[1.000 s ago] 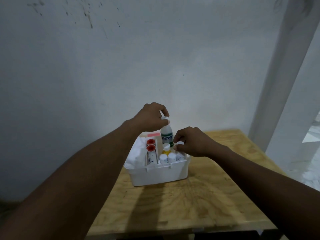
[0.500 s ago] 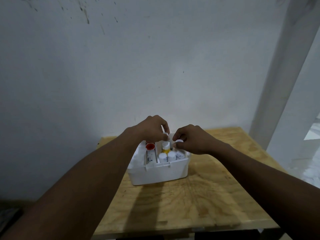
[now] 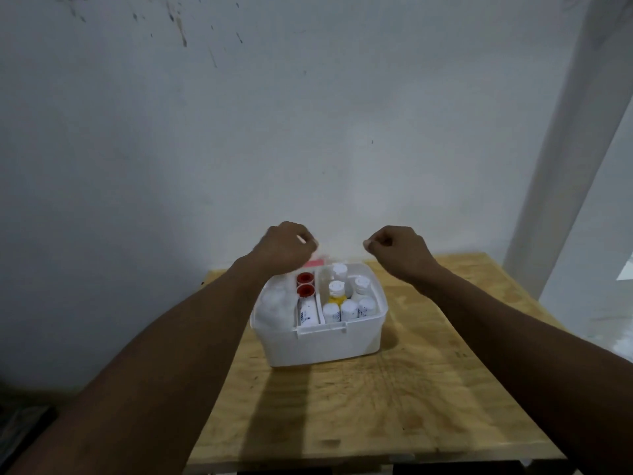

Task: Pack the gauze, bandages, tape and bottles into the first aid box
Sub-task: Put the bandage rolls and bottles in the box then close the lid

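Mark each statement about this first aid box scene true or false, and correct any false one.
1. The first aid box stands on a wooden table. True.
2. The two red caps sit in the box's right-hand compartment. False: they are in the middle one, left of the white-capped bottles.
3. Both hands reach down inside the box. False: the left hand and the right hand are above its back edge, fingers curled.
4. Several white-capped bottles stand upright in the right-hand compartment. True.
5. A lid covers the box. False: its top is open.
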`<action>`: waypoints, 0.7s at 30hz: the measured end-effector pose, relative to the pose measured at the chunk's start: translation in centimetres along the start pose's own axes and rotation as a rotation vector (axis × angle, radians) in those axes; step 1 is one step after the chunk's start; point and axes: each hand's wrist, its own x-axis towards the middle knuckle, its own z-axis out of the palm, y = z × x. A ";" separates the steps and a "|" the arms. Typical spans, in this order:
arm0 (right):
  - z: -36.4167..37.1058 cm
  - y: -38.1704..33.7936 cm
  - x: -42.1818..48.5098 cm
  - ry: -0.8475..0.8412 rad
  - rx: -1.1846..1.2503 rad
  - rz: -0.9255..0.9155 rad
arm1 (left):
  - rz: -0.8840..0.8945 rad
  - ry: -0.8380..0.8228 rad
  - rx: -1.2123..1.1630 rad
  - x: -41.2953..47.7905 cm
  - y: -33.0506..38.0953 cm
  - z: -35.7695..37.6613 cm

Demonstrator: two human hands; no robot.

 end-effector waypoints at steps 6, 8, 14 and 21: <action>2.7 1.1 2.3 -0.043 0.259 0.429 | -0.508 0.124 -0.044 -0.5 -5.5 -1.4; 3.5 1.2 2.8 -0.109 0.282 0.527 | -0.647 0.024 -0.218 -1.2 -6.2 -1.4; 5.0 1.5 4.2 -0.153 0.272 0.566 | -0.758 -0.089 -0.422 -0.9 -6.9 -0.6; 4.9 1.7 4.7 -0.071 0.299 0.472 | -0.670 -0.061 -0.509 -0.2 -7.7 -1.1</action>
